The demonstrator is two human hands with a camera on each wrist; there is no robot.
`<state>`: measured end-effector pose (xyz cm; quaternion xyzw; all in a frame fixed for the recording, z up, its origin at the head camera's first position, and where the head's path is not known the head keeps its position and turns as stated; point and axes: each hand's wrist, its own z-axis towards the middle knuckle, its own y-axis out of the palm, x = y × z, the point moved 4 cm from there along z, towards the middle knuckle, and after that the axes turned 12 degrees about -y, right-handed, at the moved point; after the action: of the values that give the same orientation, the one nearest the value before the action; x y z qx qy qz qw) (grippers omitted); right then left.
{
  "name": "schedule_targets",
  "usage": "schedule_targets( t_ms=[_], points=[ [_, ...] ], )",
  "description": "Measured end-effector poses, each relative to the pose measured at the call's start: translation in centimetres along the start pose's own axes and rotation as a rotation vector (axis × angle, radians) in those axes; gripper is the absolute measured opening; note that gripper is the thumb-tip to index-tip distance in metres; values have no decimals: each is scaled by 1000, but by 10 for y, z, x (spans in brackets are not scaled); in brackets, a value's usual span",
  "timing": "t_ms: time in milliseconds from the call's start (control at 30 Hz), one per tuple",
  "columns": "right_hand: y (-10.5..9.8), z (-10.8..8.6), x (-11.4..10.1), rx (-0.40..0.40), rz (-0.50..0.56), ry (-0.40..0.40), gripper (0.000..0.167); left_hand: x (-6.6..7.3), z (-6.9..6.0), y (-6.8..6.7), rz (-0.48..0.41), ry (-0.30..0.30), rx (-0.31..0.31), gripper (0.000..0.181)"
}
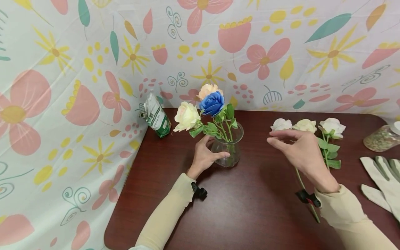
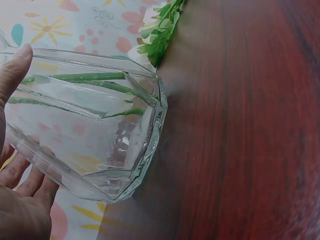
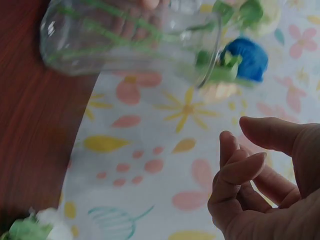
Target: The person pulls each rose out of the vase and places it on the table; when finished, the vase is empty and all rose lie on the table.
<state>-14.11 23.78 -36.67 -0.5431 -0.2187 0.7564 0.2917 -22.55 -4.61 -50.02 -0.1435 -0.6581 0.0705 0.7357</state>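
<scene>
A clear glass vase point(image 1: 228, 156) stands upright on the table, holding a blue rose point(image 1: 211, 103), a peach rose point(image 1: 210, 90) and a cream rose point(image 1: 187, 117) that leans left. The left hand point(image 1: 204, 154) grips the vase from its left side, thumb across the front; the left wrist view shows the fingers point(image 2: 32, 185) around the glass point(image 2: 90, 115) and green stems inside. Right of the vase, the right hand point(image 1: 304, 152) hangs in the air, empty. In the right wrist view its fingers point(image 3: 237, 172) are loosely bent, the thumb apart from them.
Three pale roses lie at the right: one white point(image 1: 281, 124), one cream point(image 1: 304, 125), one white point(image 1: 332, 126), partly behind the right hand. Farther right are a jar point(image 1: 378, 139) and gloves point(image 1: 382, 180). A green-and-white packet point(image 1: 157, 118) stands at the back left, by the patterned cloth.
</scene>
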Motion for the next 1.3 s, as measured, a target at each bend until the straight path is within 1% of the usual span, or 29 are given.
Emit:
schedule_targets(
  t_ms=[133,267,333,467,633,833,1067,1167,1300],
  points=[
    [12,3,-25,39,3,-109,20,0,0,-1,-1,-1,0,71],
    [23,9,-46,41,-5,-198,18,1,0,-2,-3,18,5,71],
    [29,14,-54,30,4,-228,17,2,0,-2,-3,26,7,73],
    [42,23,-69,11,28,-276,17,1,0,-2,3,19,6,74],
    [57,38,-78,-23,36,-285,16,1,0,-2,12,0,-3,73],
    [71,55,-79,-34,24,-279,19,1,-1,-2,21,-12,-11,73],
    [81,70,-81,-9,-42,-299,20,0,-1,-2,30,-16,-10,72],
    [85,75,-85,-14,-72,-303,22,0,-1,-2,29,-15,-8,72],
    [89,79,-87,-31,-100,-285,24,0,-1,-2,28,-16,-5,73]
  ],
)
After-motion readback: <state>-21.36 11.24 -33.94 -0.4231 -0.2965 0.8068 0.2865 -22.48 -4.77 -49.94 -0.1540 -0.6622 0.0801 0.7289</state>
